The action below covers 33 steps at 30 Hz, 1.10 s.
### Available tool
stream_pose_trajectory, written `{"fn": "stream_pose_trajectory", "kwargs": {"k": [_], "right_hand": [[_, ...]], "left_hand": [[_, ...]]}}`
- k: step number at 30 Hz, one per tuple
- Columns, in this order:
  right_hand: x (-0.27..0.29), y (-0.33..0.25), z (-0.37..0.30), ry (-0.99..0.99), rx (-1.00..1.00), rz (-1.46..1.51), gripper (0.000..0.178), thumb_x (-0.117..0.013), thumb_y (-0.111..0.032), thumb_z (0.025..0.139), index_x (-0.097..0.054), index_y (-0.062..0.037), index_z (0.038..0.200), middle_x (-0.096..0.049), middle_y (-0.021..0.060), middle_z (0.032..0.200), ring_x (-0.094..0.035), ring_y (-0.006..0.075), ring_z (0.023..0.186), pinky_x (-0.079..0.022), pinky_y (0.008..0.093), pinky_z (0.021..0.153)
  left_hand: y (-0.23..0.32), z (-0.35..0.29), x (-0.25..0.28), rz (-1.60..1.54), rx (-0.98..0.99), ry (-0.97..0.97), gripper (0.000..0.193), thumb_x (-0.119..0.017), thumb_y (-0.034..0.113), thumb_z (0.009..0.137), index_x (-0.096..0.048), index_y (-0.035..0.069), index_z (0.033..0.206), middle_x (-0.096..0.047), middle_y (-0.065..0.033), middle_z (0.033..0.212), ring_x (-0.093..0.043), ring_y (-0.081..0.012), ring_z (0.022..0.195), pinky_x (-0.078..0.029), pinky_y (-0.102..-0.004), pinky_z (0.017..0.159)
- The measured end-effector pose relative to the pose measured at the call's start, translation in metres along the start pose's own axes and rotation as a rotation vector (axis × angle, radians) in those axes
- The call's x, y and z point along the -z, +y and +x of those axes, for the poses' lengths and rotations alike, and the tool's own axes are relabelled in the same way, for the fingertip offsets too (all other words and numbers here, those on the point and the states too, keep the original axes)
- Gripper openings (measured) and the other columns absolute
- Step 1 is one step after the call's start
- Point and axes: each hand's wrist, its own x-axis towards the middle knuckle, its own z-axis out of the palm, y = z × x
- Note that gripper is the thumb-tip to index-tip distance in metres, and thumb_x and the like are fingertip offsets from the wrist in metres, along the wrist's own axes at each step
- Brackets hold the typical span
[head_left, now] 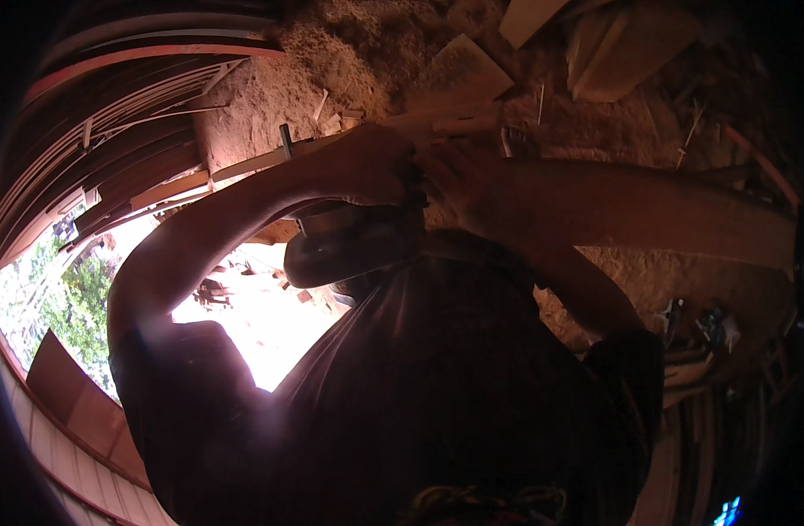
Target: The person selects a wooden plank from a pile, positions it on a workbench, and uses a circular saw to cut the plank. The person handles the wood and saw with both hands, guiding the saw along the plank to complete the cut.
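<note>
Both hands meet at the centre of the view, over a sawdust-covered floor (349,53). The left hand (367,167) is curled, its grip closed around the near end of a long wooden strip (244,162); the strip extends away to the left of that grip. The right hand (459,180) sits just beside it, touching it; whether its grip is closed on the strip cannot be told. Beyond both grips lie wooden offcuts (472,66). A dark rounded object (332,254) lies just below the left grip.
</note>
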Motion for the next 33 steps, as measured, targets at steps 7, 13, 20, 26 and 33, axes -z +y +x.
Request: {"fn": "stream_pose_trajectory", "kwargs": {"k": [7,13,20,26,33], "right_hand": [[0.003,-0.015,0.007,0.022,-0.134,-0.012,0.026,-0.069,-0.025,0.096,-0.068,-0.0029,0.111,-0.068,0.0160,0.102,-0.069,0.0361,0.094,-0.056,0.0486,0.085],[0.001,-0.026,0.012,0.049,-0.352,0.209,0.025,-0.065,-0.026,0.103,-0.067,-0.0015,0.105,-0.071,0.0244,0.098,-0.071,0.0450,0.089,-0.057,0.0548,0.078],[0.000,-0.030,0.014,0.007,-0.541,0.301,0.026,-0.065,-0.028,0.103,-0.069,-0.0025,0.108,-0.071,0.0249,0.101,-0.071,0.0463,0.088,-0.058,0.0542,0.078],[-0.004,-0.018,0.010,-0.059,-0.491,0.402,0.032,-0.062,-0.034,0.105,-0.070,-0.0038,0.110,-0.072,0.0229,0.103,-0.070,0.0478,0.094,-0.056,0.0565,0.085],[0.016,-0.030,0.023,-0.140,-0.570,0.333,0.032,-0.056,-0.030,0.107,-0.070,-0.0020,0.106,-0.072,0.0247,0.102,-0.070,0.0461,0.097,-0.055,0.0567,0.088]], "left_hand": [[0.005,0.003,0.002,0.059,0.082,-0.054,0.048,-0.083,0.027,0.073,-0.073,-0.001,0.112,-0.077,-0.0222,0.100,-0.076,-0.0351,0.096,-0.060,-0.0456,0.084],[0.001,-0.001,-0.002,-0.038,0.032,0.030,0.039,-0.078,0.024,0.073,-0.076,-0.001,0.104,-0.077,-0.0225,0.091,-0.078,-0.0361,0.092,-0.061,-0.0466,0.081],[-0.005,0.003,-0.004,0.034,0.082,-0.005,0.043,-0.079,0.025,0.072,-0.076,0.000,0.107,-0.078,-0.0216,0.096,-0.078,-0.0353,0.094,-0.061,-0.0464,0.082],[0.025,-0.009,0.012,0.025,0.063,-0.089,0.058,-0.086,0.032,0.071,-0.070,-0.002,0.116,-0.076,-0.0254,0.104,-0.075,-0.0380,0.101,-0.060,-0.0480,0.088],[0.004,-0.001,-0.017,0.187,0.063,0.104,0.059,-0.087,0.031,0.071,-0.066,-0.002,0.115,-0.073,-0.0273,0.107,-0.071,-0.0433,0.106,-0.056,-0.0514,0.093]]}}
